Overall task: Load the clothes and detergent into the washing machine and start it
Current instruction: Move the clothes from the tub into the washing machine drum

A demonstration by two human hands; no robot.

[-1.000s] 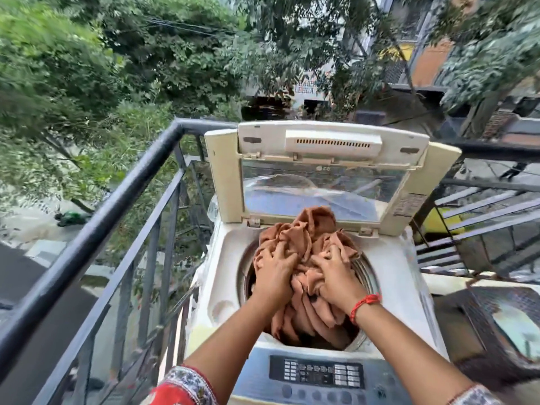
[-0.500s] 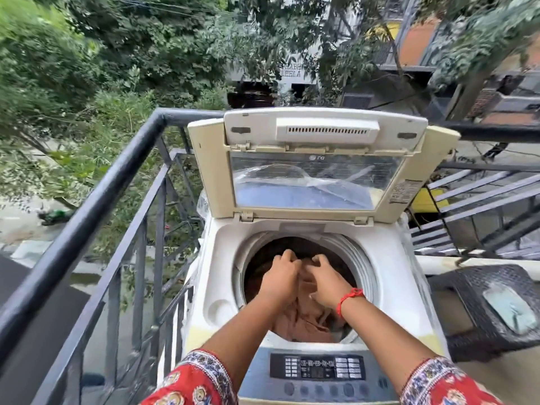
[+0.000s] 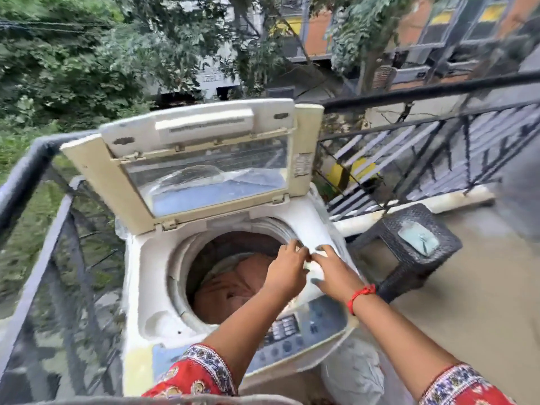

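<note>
Both hands now out of the drum and up at the washer's (image 3: 146,276) right rim, no longer pressing on the cloth as half a second ago. Left hand (image 3: 287,273) and right hand (image 3: 330,271) close together, fingertips nearly meeting over a small pale thing at the rim; blurred, so cannot tell what it is or whether either hand grips it. Fingers of both bent, not straight. Red thread on the right wrist.

Brown clothes (image 3: 233,285) lying low inside the drum, untouched now, well below the opening; a second ago heaped above the rim, half a second ago being pushed down. Lid (image 3: 102,173) upright and open behind, as before. Control panel (image 3: 292,331) at the near edge, partly hidden by the left forearm.

View swung right since the earlier frames: washer now left of centre, dark wicker stool (image 3: 388,229) near its right side, black railing (image 3: 38,229) at left and behind.
</note>
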